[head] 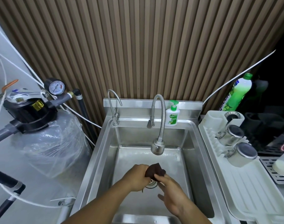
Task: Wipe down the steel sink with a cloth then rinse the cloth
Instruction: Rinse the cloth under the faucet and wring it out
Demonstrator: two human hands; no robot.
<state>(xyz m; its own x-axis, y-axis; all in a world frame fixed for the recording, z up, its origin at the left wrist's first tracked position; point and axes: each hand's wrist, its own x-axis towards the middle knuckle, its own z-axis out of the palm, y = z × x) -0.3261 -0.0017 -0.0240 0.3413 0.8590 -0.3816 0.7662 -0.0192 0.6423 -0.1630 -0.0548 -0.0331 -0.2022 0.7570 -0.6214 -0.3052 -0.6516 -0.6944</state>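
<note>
A dark brown cloth (155, 170) is held above the steel sink (193, 159), just over the drain (151, 183). My left hand (136, 175) grips the cloth's left end. My right hand (172, 193) pinches its lower right edge with the fingertips, the other fingers spread below. The flexible faucet (157, 147) hangs over the basin's back half, a little beyond the cloth. No water runs from it.
A thin second tap (113, 109) and a soap pump bottle (172, 115) stand on the sink's back ledge. A white drying rack (244, 180) with steel-lidded jars (235, 135) lies right. A wrapped filter tank (47, 143) with a gauge stands left. A green bottle (236, 92) leans at the back right.
</note>
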